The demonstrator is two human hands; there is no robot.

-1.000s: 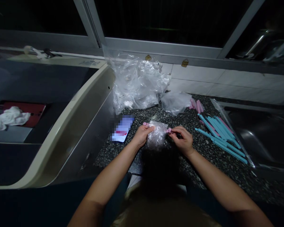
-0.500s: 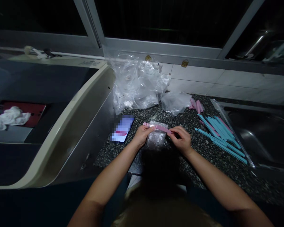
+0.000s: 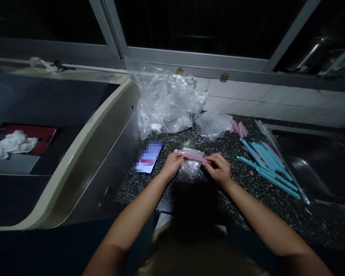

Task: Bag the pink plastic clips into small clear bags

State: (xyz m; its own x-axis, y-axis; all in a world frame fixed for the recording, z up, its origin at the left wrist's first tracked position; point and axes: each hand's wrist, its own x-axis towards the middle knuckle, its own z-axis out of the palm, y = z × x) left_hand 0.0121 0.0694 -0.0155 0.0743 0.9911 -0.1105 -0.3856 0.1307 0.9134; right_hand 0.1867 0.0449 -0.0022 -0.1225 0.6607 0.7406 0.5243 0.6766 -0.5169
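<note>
A pink clip stick (image 3: 191, 155) lies across the mouth of a small clear plastic bag (image 3: 189, 168) held over the speckled counter (image 3: 247, 180). My left hand (image 3: 172, 165) pinches the stick's left end together with the bag. My right hand (image 3: 220, 168) pinches its right end, fingers closed. The bag hangs crumpled between both hands.
A heap of clear plastic bags (image 3: 166, 101) stands at the back, a smaller bag (image 3: 212, 124) to its right. Several blue and pink sticks (image 3: 266, 161) lie on the right, more pink ones (image 3: 238, 128) behind. A phone (image 3: 148, 156) lies left of my hands. Steel sink (image 3: 319, 165) at right.
The pink stick, earlier hidden behind the bag's top, now lies closed along the bag's mouth. The bag has shrunk and dropped a little. Both hands stayed in place.
</note>
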